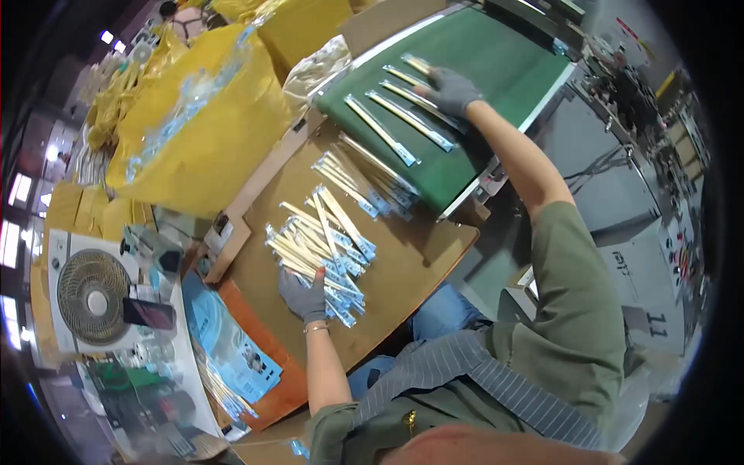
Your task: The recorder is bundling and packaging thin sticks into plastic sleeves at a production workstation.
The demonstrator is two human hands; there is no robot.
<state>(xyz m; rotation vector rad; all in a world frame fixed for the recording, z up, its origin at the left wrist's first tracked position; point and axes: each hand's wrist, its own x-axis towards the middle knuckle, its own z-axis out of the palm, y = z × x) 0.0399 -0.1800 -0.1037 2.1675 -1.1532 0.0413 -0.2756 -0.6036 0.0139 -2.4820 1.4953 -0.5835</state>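
Observation:
My left hand (304, 297), in a grey glove with bare fingertips, is closed around the near-left side of a loose pile of wrapped chopsticks (310, 236). Its thumb lies over the packs, and the other fingers are mostly hidden. Each pack is slim and clear with a blue end. My right hand (452, 91), gloved the same way, reaches over the green conveyor belt (496, 58). Its fingers are apart and touch or hover just above the packs there. Several wrapped chopsticks (380, 128) lie slanted on the belt, and a blurred group (372, 174) sits by its near edge.
The brown tabletop (403, 263) adjoins the belt. Large yellow bags (209, 147) stand at the far left. A fan (94, 298), a phone (149, 314) and a blue printed plastic sheet (232, 345) are to the left, with more chopsticks (221, 387) beside the sheet. Grey machine panels (597, 163) stand right.

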